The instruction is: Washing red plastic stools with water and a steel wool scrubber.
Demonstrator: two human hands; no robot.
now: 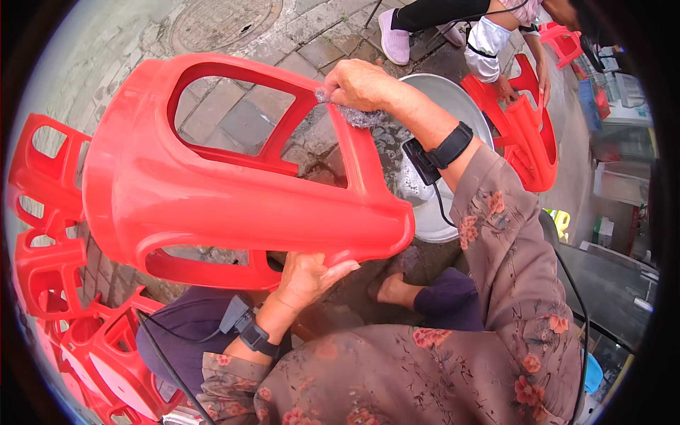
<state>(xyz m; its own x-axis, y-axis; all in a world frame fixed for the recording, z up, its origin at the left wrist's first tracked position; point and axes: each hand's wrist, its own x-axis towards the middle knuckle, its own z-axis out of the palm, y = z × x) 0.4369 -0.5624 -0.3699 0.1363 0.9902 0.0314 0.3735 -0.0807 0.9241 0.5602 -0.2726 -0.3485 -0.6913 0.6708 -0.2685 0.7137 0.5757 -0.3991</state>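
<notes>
A large red plastic stool (212,177) lies on its side across my lap, its seat to the left and its legs to the right. My left hand (303,280) grips its near lower edge; the thumb lies along a leg while the other fingers are partly hidden under the plastic. At the far leg, my right hand (360,85) is closed on a silvery wire scourer (360,117) pressed against the red edge. Beneath that wrist stands a round metal basin (464,106) with sudsy water, partly covered by my forearm.
Several red stools (53,276) are piled at the left and lower left. Across the basin, a seated person's hands (506,92) hold another red stool (528,138). Shelves and glass cases (623,142) line the right side. A round manhole cover (223,25) lies in the paving.
</notes>
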